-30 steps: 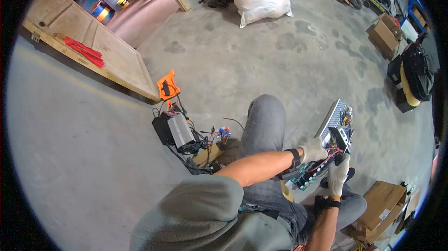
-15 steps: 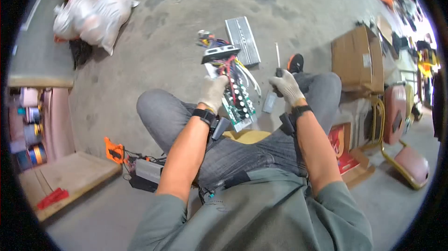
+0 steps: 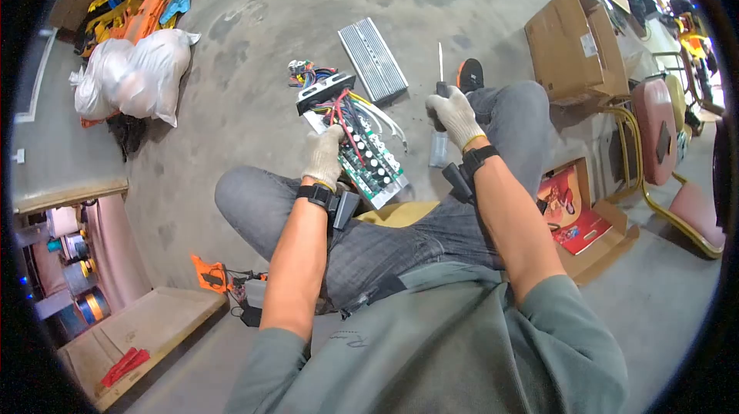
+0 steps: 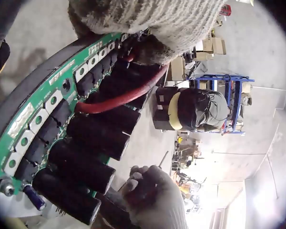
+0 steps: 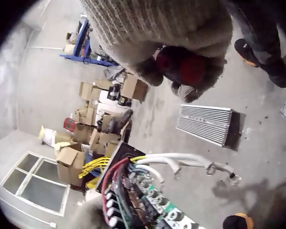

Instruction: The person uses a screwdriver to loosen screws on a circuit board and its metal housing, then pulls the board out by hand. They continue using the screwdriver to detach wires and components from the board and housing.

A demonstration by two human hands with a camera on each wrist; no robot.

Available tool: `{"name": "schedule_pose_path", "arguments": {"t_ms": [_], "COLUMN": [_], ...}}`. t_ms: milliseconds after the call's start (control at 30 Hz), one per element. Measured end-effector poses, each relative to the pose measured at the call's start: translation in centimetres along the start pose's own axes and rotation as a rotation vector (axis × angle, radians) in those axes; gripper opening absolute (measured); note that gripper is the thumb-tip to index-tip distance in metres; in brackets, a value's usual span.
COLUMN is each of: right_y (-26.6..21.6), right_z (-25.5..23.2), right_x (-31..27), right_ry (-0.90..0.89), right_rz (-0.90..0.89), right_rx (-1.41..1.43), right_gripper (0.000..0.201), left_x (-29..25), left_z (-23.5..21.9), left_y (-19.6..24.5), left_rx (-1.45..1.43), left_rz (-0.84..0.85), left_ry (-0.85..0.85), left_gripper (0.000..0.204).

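Observation:
In a knitted glove, my left hand (image 3: 325,154) grips the edge of a green circuit board (image 3: 376,175) with dark capacitors, red and white wires and a black end plate (image 3: 325,90). The left wrist view shows the board (image 4: 38,112) close up, with a thick red wire (image 4: 119,100) curving over the capacitors. My right hand (image 3: 456,115), also gloved, holds a screwdriver (image 3: 441,67) by its dark handle, shaft pointing away from me, apart from the board. The ribbed silver metal case (image 3: 372,60) lies on the floor beyond the board.
A flat translucent piece (image 3: 439,150) lies by the right hand. At right stand a cardboard box (image 3: 566,44), an opened red-lined box (image 3: 573,214) and a chair (image 3: 654,137). White sacks (image 3: 138,79) sit at far left; an orange part (image 3: 209,274) and cables lie at lower left.
The view has swung to the right. Both hands were together at the board a second ago; the right hand with the screwdriver now stands apart. The board has tilted slightly since the half-second-old frame.

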State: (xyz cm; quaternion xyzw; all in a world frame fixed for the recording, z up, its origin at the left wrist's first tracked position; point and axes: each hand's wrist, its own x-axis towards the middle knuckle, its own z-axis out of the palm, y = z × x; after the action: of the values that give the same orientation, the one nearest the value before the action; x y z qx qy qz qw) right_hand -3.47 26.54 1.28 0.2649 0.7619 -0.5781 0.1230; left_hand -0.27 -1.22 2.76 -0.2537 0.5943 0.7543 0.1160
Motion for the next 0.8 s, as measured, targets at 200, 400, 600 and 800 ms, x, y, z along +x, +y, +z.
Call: {"name": "schedule_pose_path", "arguments": {"t_ms": [200,400,600,800], "right_y": [-2.6,-4.9,-8.1,-9.9], "right_z": [-1.3,-5.0,-6.3,-6.2], "right_x": [-2.1,-6.4,-11.2,-13.7], "right_ry": [-0.222,-0.389,-0.193,-0.119], "right_rz": [-0.046,-0.357,-0.518,-0.646], "right_rx": [0.06,-0.332,-0.418,-0.335], "right_gripper": [0.034,0.06,0.045,0.036], "left_x": [-0.1,-1.0,0.2,0.6], "left_z": [0.0,0.2,-0.3,-0.8], "left_y": [0.1,1.5,-0.3,-0.2], "left_rx": [0.076,0.103,-0.058,-0.015], "left_rz": [0.022,0.003,0.035,0.004], "left_ry": [0.027,0.01,-0.051,-0.121], "left_gripper": [0.026,0.026,0.024,0.021]}}
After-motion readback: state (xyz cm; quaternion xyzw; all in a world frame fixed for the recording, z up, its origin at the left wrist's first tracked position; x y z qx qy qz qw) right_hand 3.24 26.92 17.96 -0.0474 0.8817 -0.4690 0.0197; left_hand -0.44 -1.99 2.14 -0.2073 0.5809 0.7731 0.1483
